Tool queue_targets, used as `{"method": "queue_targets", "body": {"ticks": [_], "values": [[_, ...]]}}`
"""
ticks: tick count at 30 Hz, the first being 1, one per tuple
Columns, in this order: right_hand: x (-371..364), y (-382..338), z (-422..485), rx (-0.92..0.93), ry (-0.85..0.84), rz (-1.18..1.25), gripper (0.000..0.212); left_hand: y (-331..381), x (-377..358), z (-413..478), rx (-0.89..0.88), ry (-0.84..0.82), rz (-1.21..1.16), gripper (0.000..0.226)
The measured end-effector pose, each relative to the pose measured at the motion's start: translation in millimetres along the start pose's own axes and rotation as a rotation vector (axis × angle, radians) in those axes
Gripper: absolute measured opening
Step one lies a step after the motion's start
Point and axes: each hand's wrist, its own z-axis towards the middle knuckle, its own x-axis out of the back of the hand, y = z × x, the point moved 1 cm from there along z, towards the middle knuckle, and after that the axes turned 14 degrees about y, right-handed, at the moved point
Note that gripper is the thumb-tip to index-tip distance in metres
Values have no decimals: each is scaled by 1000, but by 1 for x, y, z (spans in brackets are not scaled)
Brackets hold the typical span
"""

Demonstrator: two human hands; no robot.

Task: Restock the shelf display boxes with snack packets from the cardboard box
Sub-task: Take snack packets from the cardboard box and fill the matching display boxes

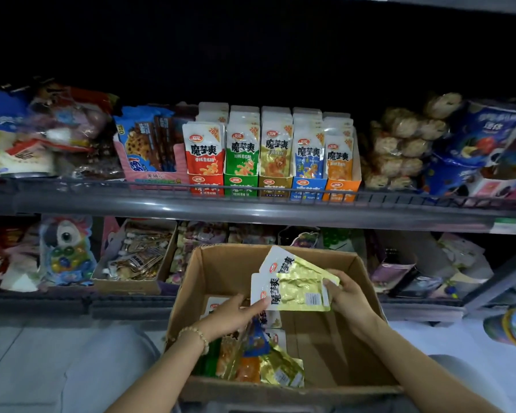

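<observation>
An open cardboard box (227, 263) sits low in front of me below the shelves. Loose snack packets (268, 365) in green, orange, blue and gold lie in its left half. Over the box, my right hand (347, 296) grips the right end of two gold-and-white packets (295, 286), held flat and fanned apart. My left hand (233, 315) pinches their lower left corner. On the upper shelf stand several display boxes in a row: red (205, 186), green (240, 186), gold (274, 186), blue (307, 189) and orange (340, 189), each filled with upright packets.
A grey shelf rail (251, 210) runs across in front of the display boxes. Cookie packs (149, 144) stand to their left, round pastries (399, 144) to their right. The lower shelf holds a brown tray of packets (134, 257) and bagged sweets. Pale floor lies on both sides.
</observation>
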Motion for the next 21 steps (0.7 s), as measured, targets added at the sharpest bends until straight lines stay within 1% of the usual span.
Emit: {"method": "queue_targets", "body": {"ticks": [1, 2, 4, 5, 6, 7, 8, 9, 11, 12, 16, 18, 21], "values": [[-4, -3, -1, -22, -10, 45, 15, 9, 1, -4, -13, -28, -55, 62], [-8, -7, -2, -46, -23, 85, 18, 15, 1, -6, -48, -19, -111, 53], [-15, -15, -6, -90, -57, 160, 20, 23, 4, -9, -77, 44, -247, 35], [-17, -20, -8, -111, -80, 200, 20, 24, 7, -9, -76, 94, -331, 37], [-20, -24, -11, -121, -107, 222, 20, 25, 11, -8, -70, 149, -416, 44], [-22, -28, -14, -114, -135, 210, 22, 25, 15, -6, -45, 194, -479, 50], [-23, -31, -17, -97, -166, 180, 24, 26, 20, -6, -47, 225, -539, 51], [-25, -35, -20, -79, -200, 155, 25, 29, 25, -7, -45, 244, -590, 44], [-27, -40, -27, -39, -246, 126, 24, 36, 34, -10, -62, 285, -672, 21], [-28, -43, -29, -6, -265, 98, 23, 39, 38, -12, -81, 306, -688, 18], [-30, -65, -37, 120, -339, -45, 17, 53, 51, -20, -148, 357, -663, 24], [-34, -76, -37, 153, -350, -68, 21, 62, 54, -23, -183, 388, -645, 24], [-42, -92, -44, 213, -406, -53, 33, 79, 53, -32, -261, 442, -597, 19]]}}
